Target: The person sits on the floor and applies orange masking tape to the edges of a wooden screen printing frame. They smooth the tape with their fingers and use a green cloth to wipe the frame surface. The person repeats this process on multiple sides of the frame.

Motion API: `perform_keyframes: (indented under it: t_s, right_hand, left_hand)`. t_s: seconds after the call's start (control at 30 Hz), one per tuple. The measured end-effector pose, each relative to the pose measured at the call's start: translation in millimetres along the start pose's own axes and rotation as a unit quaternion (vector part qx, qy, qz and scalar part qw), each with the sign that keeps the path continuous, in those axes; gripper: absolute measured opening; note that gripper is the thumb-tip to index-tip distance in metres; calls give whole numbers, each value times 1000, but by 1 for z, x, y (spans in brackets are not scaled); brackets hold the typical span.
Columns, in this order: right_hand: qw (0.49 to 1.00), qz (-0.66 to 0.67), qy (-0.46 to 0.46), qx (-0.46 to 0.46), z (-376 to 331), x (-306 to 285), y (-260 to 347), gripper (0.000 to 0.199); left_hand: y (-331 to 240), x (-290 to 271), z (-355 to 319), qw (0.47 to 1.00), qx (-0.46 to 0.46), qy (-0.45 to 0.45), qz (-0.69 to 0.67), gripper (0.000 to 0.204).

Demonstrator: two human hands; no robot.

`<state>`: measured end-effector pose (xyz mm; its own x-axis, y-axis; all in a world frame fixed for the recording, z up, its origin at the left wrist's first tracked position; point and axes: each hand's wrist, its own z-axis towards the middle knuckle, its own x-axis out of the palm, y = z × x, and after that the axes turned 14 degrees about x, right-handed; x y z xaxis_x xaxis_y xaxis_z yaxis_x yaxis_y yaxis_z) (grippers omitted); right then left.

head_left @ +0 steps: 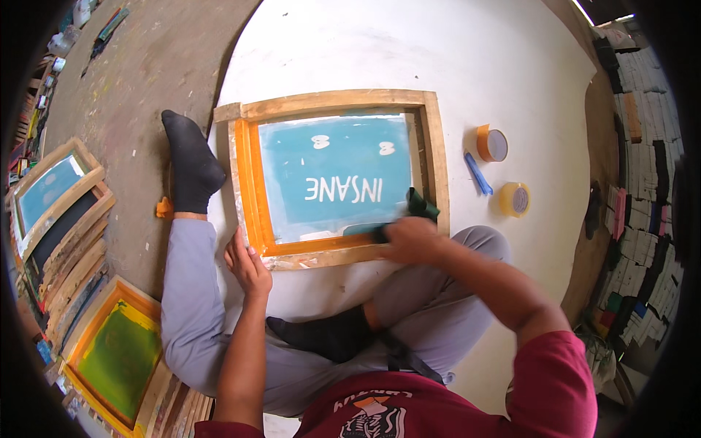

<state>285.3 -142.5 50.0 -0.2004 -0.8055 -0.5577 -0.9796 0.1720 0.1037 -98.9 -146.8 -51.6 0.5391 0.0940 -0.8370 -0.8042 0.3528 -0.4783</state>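
Note:
A wooden screen-printing frame (336, 98) lies in front of me, its teal-coated mesh (336, 204) carrying pale lettering and small shapes. Orange tape (254, 182) lines the inner left and near sides. At the near left corner, my left hand (250, 266) grips the wood, thumb on top. My right hand (412, 239) is over the near right part, blurred by motion and closed on a dark green strip (422, 206), which looks like tape or cloth. One end sticks up beyond the hand; another dark part shows beside the knuckles over the near edge.
To the right on the white board (526, 95) are an orange tape roll (492, 144), a clear yellowish tape roll (515, 199) and a blue strip (477, 174). More frames (120, 358) stack at left. My socked foot (191, 160) rests beside the frame. Piled stacks (642, 182) line the far right.

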Motion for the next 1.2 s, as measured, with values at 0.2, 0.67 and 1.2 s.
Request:
perform_keyframes:
  t_s: [0.2, 0.67, 1.2]
  right_hand:
    - [998, -41, -38, -41, -2, 10, -23, 62]
    - [969, 59, -51, -236, 43, 29, 210, 54]
    - [982, -20, -48, -181, 50, 17, 190, 48]
  left_hand:
    - [0, 3, 2, 1000, 0, -4, 6, 51]
    - [2, 6, 3, 1000, -16, -3, -26, 54]
    - [-1, 3, 0, 999, -33, 16, -18, 52]
